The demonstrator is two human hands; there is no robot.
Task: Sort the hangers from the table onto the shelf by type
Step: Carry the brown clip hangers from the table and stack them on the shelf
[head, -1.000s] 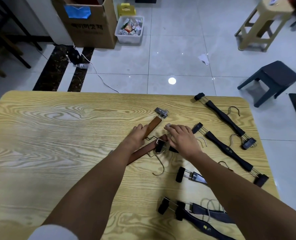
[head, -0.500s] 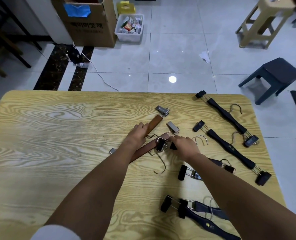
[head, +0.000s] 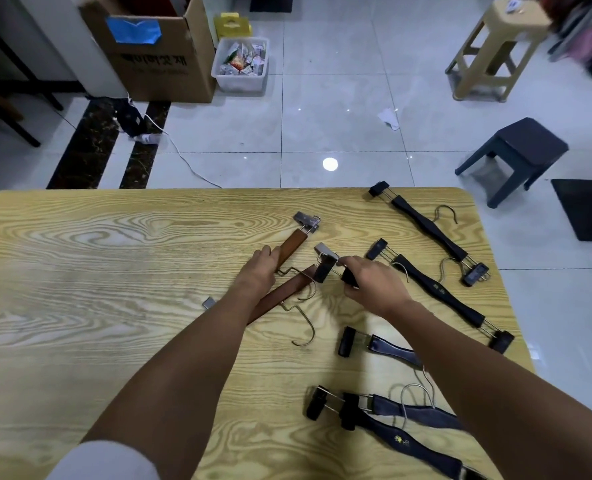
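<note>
The big yellow table point(head: 80, 271) has all the hangers on it. Many black hangers point(head: 436, 289) lie along its right edge. Two brown hangers point(head: 280, 294) lie in the middle, slanting from near left up to far right. The left hand point(head: 258, 271) sits on the brown ones, fingers curled round the farther one. The right hand point(head: 370, 284) is just to their right and pinches the end of a black hanger point(head: 348, 277). Its clip point(head: 322, 270) lies across the nearer brown one, so I think it must be pulled off to the right first.
</note>
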